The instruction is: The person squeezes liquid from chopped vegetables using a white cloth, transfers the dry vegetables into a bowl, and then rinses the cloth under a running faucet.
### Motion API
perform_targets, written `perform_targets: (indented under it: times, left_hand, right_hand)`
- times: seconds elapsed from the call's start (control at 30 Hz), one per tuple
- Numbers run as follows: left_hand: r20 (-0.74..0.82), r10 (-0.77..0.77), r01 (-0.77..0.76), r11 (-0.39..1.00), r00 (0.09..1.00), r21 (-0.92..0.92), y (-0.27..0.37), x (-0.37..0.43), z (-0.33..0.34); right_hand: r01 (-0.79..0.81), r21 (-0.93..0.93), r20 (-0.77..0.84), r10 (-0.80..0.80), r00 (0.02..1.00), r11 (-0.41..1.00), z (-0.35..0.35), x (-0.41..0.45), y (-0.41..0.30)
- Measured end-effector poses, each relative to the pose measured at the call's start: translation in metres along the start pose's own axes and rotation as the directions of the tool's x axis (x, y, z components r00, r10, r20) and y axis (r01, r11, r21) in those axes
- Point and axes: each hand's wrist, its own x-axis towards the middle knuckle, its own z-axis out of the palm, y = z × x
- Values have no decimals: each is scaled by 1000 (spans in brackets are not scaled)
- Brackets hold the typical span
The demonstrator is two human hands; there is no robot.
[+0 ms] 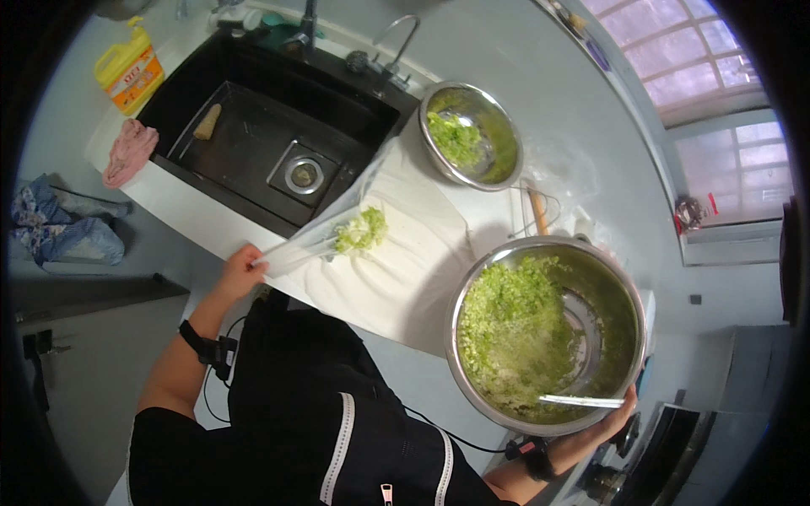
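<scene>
My left hand [243, 272] pinches the corner of a white cloth [405, 278], lifted taut at the sink's edge. A small heap of chopped greens [362, 230] lies on the cloth. At the right, my right hand [617, 417] grips the rim of a large steel bowl [607, 354], its fingers partly hidden behind the wall. Chopped pale-green vegetable [519, 329] fills the bowl's left part, and a white utensil [582, 401] lies inside near the rim. Behind the cloth, a smaller steel bowl [500, 133] holds a little chopped green [454, 139].
A black sink [253, 139] with a tap [308, 31] contains a tan root-like piece [207, 123]. Left of it are a yellow detergent jug [131, 73] and a pink cloth [130, 153]. A wooden handle [538, 209] and clear plastic [563, 171] lie between the bowls and wall.
</scene>
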Motion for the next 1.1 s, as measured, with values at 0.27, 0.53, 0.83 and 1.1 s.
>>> perform_targets:
  times: [0.27, 0.53, 0.83, 1.1]
  left_hand:
    - [-250, 484, -306, 798, 839, 519, 50, 32, 19]
    - [-82, 375, -342, 900, 923, 269, 61, 53, 55]
    - [34, 227, -229, 966, 973, 123, 142, 48, 59]
    - [127, 112, -120, 991, 986, 58, 175, 59, 54]
  right_hand:
    - [-43, 310, 114, 8, 993, 950, -11, -6, 27]
    - [-19, 207, 213, -26, 977, 978, -8, 12, 25]
    - [-31, -59, 289, 47, 956, 998, 79, -12, -72]
    - [-54, -189, 374, 123, 919, 981, 162, -41, -129]
